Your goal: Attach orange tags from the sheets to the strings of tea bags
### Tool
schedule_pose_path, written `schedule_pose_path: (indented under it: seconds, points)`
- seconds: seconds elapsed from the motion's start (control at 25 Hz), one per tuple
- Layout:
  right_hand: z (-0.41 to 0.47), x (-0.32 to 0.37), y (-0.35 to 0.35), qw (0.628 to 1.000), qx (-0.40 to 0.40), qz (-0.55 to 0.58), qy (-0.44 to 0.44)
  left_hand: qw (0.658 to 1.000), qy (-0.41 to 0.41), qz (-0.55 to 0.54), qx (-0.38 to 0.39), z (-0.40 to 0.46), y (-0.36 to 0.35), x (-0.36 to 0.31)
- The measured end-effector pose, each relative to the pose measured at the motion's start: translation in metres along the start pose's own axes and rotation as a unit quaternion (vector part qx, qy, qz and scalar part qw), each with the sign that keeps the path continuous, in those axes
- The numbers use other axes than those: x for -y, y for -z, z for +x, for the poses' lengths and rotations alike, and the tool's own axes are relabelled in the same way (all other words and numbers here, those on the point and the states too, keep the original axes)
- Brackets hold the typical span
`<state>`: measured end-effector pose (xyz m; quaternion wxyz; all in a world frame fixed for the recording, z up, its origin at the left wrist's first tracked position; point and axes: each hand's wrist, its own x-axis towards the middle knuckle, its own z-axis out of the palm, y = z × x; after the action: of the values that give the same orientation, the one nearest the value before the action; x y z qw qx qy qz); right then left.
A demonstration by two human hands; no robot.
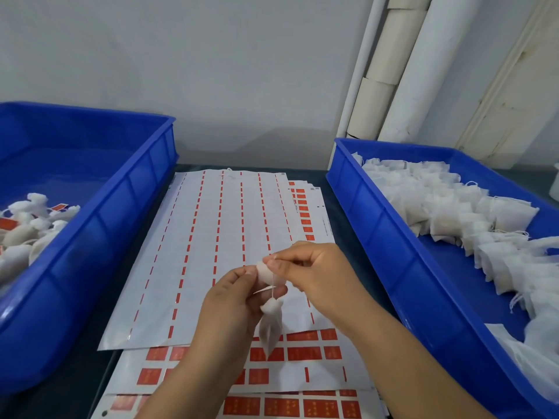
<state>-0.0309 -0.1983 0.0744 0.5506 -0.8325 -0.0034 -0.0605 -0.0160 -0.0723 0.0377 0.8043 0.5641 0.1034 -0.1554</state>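
Note:
Over the middle of the sheets, my left hand (233, 300) and my right hand (314, 270) meet fingertip to fingertip. Between them both pinch a small tag (262, 271), seen from its pale side, folded around a thin string (273, 285). A white tea bag (270, 325) hangs from that string just below my fingers. The top sheet (211, 237) is mostly white backing with thin orange strips left. Sheets with orange tags (302, 353) lie under it, nearer to me.
A blue bin (90, 237) on the left holds several tea bags with orange tags (27, 225). A blue bin (393, 252) on the right holds many untagged white tea bags (453, 207). White pipes (408, 71) run up the wall behind.

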Motion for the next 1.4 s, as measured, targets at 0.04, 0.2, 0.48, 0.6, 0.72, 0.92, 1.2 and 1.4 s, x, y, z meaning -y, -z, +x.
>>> schedule_pose_path:
  seconds: [0.04, 0.2, 0.48, 0.6, 0.72, 0.92, 1.2, 1.4]
  points:
    - [0.001, 0.000, 0.000, 1.000, 0.001, 0.007, -0.013, 1.000, 0.008, 0.002, -0.003, 0.000, 0.000, 0.001]
    - [0.003, -0.002, 0.000, 0.998, -0.011, 0.038, -0.050, 0.999, 0.034, -0.014, 0.018, -0.002, -0.001, 0.001]
    - [0.004, -0.006, -0.001, 0.996, -0.016, 0.057, -0.072, 0.996, 0.063, -0.032, 0.054, -0.007, -0.004, -0.004]
    - [0.005, -0.008, 0.000, 0.993, -0.033, 0.073, -0.087, 0.993, 0.074, -0.047, 0.077, -0.009, -0.005, -0.005]
    - [0.005, -0.008, 0.002, 0.989, -0.043, 0.097, -0.100, 0.989, 0.084, -0.059, 0.109, -0.011, -0.004, -0.007]
    - [0.004, -0.007, 0.005, 0.986, -0.051, 0.115, -0.111, 0.981, 0.097, -0.076, 0.150, -0.011, -0.002, -0.004]
    - [0.005, -0.003, 0.006, 0.986, -0.039, 0.109, -0.117, 0.970, 0.121, -0.107, 0.183, -0.009, 0.001, -0.003]
    - [0.006, -0.001, 0.004, 0.986, -0.026, 0.111, -0.119, 0.975, 0.120, -0.116, 0.148, -0.008, 0.001, -0.003]
